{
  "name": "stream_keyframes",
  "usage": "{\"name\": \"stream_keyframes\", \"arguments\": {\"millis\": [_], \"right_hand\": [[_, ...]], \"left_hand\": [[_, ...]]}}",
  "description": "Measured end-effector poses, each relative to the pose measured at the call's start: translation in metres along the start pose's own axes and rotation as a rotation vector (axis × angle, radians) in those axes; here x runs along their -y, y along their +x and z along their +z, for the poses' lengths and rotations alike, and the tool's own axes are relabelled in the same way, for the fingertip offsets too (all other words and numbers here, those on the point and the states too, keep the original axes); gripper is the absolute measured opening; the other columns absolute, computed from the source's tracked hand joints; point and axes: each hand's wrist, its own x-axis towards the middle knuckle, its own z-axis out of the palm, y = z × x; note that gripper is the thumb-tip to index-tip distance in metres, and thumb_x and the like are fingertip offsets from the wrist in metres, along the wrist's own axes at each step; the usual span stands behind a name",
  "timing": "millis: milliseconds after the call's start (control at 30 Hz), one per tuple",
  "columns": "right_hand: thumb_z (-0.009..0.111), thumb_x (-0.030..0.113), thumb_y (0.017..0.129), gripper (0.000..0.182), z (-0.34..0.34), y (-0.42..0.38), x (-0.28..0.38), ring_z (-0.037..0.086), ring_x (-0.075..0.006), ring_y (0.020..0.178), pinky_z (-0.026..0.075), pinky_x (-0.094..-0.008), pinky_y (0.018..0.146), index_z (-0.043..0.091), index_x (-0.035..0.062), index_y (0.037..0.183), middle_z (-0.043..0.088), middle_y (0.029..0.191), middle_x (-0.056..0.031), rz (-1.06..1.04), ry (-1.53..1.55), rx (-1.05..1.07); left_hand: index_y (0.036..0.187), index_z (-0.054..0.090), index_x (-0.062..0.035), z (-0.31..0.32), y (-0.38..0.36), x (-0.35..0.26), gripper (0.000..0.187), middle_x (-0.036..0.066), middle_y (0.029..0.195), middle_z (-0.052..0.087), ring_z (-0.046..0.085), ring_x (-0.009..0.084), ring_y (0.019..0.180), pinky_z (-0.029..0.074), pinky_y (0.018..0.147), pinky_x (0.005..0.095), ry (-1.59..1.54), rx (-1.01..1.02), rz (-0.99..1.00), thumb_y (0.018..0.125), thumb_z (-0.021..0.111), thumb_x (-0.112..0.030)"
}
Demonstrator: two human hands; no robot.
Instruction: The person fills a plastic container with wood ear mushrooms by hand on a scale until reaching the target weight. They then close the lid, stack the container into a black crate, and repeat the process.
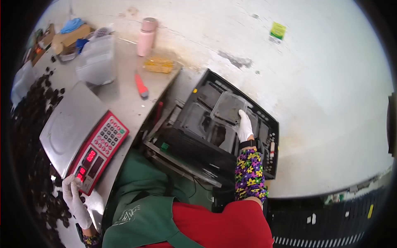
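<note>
My right hand [245,127], in a white glove, grips the edge of a clear plastic container [228,108] with its thumb on top. That container sits over other clear containers inside a black plastic crate [225,155]; some hold dark contents. My left hand [76,204], also gloved in white, is at the lower corner of a red and silver digital scale [101,144]. Its fingers are bent and drawn together near the lit display; whether anything small is between them is hidden. The scale's steel pan [72,126] carries nothing. Dark pieces [35,120] lie scattered beside the scale.
On the table stand stacked clear containers [97,62], a pink bottle [147,37], a red cutter knife [141,86] and a yellow packet [159,65]. A cardboard box [70,39] is at the back. The crate rests beside the table against a white wall [322,103].
</note>
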Motion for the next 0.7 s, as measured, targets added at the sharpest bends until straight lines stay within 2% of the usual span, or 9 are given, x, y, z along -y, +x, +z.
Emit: {"name": "stream_keyframes", "arguments": {"millis": [33,67,133,167,200,300,467,533,700], "right_hand": [[0.06,0.031,0.099,0.041,0.012,0.023,-0.006,0.06,-0.0221,0.113,0.046,-0.0359,0.102,0.059,0.0049,0.131,0.066,0.123,-0.0084,0.032,0.106,0.103],[0.058,0.033,0.101,0.05,0.027,0.043,-0.008,0.059,-0.0276,0.121,0.043,-0.0368,0.109,0.053,0.0006,0.139,0.064,0.132,-0.0122,-0.06,0.015,0.165],[0.058,0.033,0.1,0.059,0.091,0.035,0.023,0.055,-0.0279,0.129,0.042,-0.0401,0.108,0.048,-0.0036,0.145,0.058,0.14,-0.0204,-0.378,-0.846,-0.261],[0.057,0.028,0.1,0.054,0.121,0.035,0.035,0.055,-0.0309,0.129,0.041,-0.0415,0.109,0.05,-0.0033,0.143,0.059,0.139,-0.0226,-0.604,-0.811,-0.204],[0.056,0.024,0.101,0.05,0.158,0.034,0.046,0.055,-0.0339,0.13,0.041,-0.0429,0.11,0.052,-0.0031,0.142,0.059,0.138,-0.0248,-0.83,-0.756,-0.131],[0.057,0.015,0.1,0.038,0.28,-0.022,0.108,0.054,-0.0385,0.13,0.04,-0.042,0.113,0.061,0.0014,0.135,0.062,0.135,-0.0234,-0.963,-0.635,0.509],[0.057,0.015,0.1,0.037,0.473,-0.076,0.111,0.052,-0.0367,0.133,0.039,-0.0426,0.113,0.06,0.0017,0.134,0.061,0.136,-0.0208,-1.33,-0.637,1.009],[0.056,0.017,0.099,0.039,0.542,-0.069,0.087,0.05,-0.0363,0.135,0.039,-0.042,0.113,0.06,0.0033,0.136,0.06,0.139,-0.0199,-1.54,-0.728,1.023],[0.06,0.02,0.096,0.038,0.602,-0.029,0.07,0.062,-0.0388,0.119,0.047,-0.0397,0.104,0.064,-0.0019,0.127,0.067,0.124,-0.0228,-1.353,-1.195,1.089]], "left_hand": [[0.115,0.061,-0.0023,-0.001,-0.003,-0.006,0.017,0.0,0.093,0.058,0.052,0.0096,0.088,0.043,0.085,0.0251,-0.007,-0.045,-0.01,0.107,0.052,-0.014],[0.116,0.061,-0.0019,-0.008,-0.005,-0.009,0.017,0.001,0.092,0.058,0.052,0.0099,0.089,0.043,0.086,0.0255,-0.045,-0.056,-0.04,0.106,0.053,-0.014],[0.116,0.061,-0.0018,-0.02,-0.013,0.0,0.017,0.002,0.093,0.059,0.054,0.0106,0.089,0.044,0.086,0.0255,-0.113,-0.183,-0.021,0.106,0.052,-0.012],[0.117,0.061,-0.0018,-0.023,-0.019,0.0,0.017,0.002,0.094,0.061,0.056,0.0109,0.09,0.045,0.086,0.0256,-0.149,-0.267,-0.034,0.106,0.052,-0.011],[0.117,0.062,-0.0024,-0.031,-0.025,-0.01,0.017,0.002,0.095,0.062,0.057,0.0108,0.09,0.045,0.085,0.0255,0.091,-0.296,-0.031,0.105,0.052,-0.01],[0.114,0.062,-0.0027,-0.04,-0.045,-0.01,0.015,0.0,0.091,0.06,0.055,0.009,0.086,0.045,0.079,0.0241,0.062,-0.484,-0.113,0.105,0.054,-0.011],[0.11,0.063,0.0002,-0.06,-0.068,0.003,0.014,0.001,0.087,0.062,0.058,0.0091,0.082,0.049,0.078,0.0255,-0.019,-0.644,-0.129,0.103,0.054,-0.007],[0.112,0.064,0.0003,-0.073,-0.08,0.014,0.015,0.003,0.089,0.065,0.06,0.0104,0.084,0.05,0.08,0.0266,-0.075,-0.72,-0.092,0.102,0.055,-0.005],[0.113,0.065,0.0,-0.097,-0.106,0.027,0.016,0.004,0.09,0.066,0.062,0.0105,0.085,0.051,0.081,0.0264,-0.07,-0.934,-0.164,0.102,0.055,-0.004]]}}
